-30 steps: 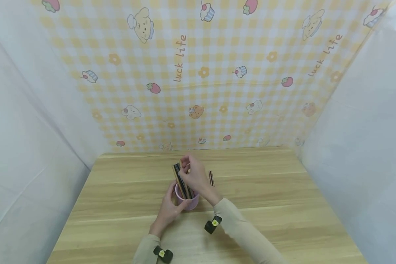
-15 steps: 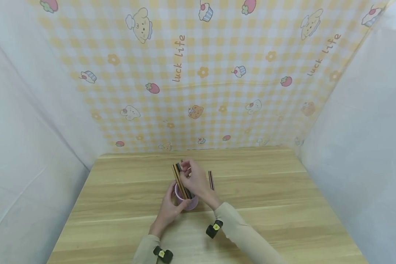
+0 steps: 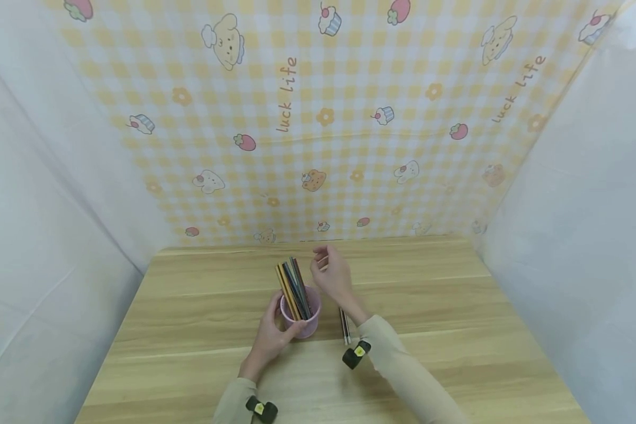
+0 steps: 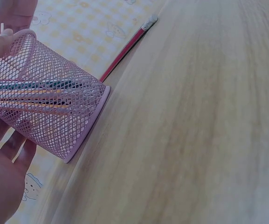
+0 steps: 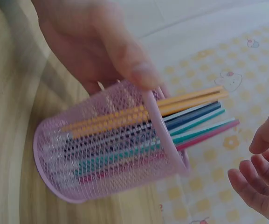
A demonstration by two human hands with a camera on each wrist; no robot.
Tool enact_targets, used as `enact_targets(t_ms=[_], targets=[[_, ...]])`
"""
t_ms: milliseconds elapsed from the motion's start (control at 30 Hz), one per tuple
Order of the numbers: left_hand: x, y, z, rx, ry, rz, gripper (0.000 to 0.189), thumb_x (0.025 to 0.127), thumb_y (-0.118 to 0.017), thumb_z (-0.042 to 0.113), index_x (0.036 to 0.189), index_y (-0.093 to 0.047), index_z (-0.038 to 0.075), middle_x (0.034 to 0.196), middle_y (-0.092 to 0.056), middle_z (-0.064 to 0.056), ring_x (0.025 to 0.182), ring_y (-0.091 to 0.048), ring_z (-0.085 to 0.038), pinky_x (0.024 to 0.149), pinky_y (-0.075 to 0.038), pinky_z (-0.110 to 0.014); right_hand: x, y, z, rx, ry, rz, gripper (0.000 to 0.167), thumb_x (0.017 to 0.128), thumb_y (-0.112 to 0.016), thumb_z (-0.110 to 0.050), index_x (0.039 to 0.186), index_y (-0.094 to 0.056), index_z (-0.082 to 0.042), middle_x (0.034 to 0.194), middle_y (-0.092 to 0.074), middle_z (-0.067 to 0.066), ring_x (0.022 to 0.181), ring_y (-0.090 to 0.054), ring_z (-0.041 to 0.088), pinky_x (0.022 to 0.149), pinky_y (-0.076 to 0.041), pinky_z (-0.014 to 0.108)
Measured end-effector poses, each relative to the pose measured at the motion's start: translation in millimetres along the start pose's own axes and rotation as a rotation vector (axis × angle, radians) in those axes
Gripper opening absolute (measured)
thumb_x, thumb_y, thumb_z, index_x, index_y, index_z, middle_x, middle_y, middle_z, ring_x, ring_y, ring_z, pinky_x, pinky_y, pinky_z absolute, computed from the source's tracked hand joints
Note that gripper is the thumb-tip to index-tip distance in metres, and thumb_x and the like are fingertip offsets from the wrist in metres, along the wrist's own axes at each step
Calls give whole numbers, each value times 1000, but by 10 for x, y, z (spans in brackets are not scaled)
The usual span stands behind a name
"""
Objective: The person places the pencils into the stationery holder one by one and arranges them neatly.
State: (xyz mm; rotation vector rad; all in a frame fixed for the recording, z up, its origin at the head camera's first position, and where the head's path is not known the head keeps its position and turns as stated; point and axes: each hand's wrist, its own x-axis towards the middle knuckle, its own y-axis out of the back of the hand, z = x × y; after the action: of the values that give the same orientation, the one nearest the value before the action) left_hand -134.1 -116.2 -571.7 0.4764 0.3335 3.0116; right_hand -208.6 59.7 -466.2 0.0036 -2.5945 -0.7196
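A pink mesh pencil cup [image 3: 308, 330] stands on the table, gripped by my left hand [image 3: 269, 337], whose thumb lies over the near rim. Inside lean several pencils [image 3: 292, 288], orange, dark blue, green and red in the right wrist view, their upper ends above the rim. My right hand [image 3: 333, 274] hovers just right of the cup, fingers loosely curled, holding nothing. Below its wrist, dark-striped pencils [image 3: 345, 328] lie on the table, partly hidden by the forearm; the left wrist view shows a red pencil [image 4: 125, 53] with a pale end beside the cup.
The wooden table [image 3: 206, 312] spreads out around the cup. Behind it hangs a yellow checked cloth [image 3: 325, 147] with cartoon prints. White sheets [image 3: 47, 206] enclose the left and right sides.
My right hand has left the pencils in the cup and moved right, so more of them show. My left hand stays on the cup.
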Motion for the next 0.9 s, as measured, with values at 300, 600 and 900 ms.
enact_targets(t_ms=[300,600,900], targets=[[-3,-3,3,11,-30,18,82,80,-86,14,150,-42,12,146,-56,-13,131,-55,-32,114,-41,-57,73,121,253,-43,-97,17,28,87,-64,4,115,-61,2,97,-67,14,83,-68,26,69,-61,31],[-18,-1,159,35,1,19,86,78,-85,5,150,-38,-3,146,-53,-24,132,-52,-39,115,-38,-59,73,143,451,-74,-163,8,29,84,-64,4,113,-61,2,98,-67,16,83,-69,28,74,-61,36],[-29,48,426,17,-6,8,81,79,-84,7,147,-42,-5,144,-55,-24,131,-53,-39,115,-38,-61,23,156,639,-117,-286,-42,34,82,-66,1,115,-62,4,98,-66,16,88,-70,31,77,-61,41]])
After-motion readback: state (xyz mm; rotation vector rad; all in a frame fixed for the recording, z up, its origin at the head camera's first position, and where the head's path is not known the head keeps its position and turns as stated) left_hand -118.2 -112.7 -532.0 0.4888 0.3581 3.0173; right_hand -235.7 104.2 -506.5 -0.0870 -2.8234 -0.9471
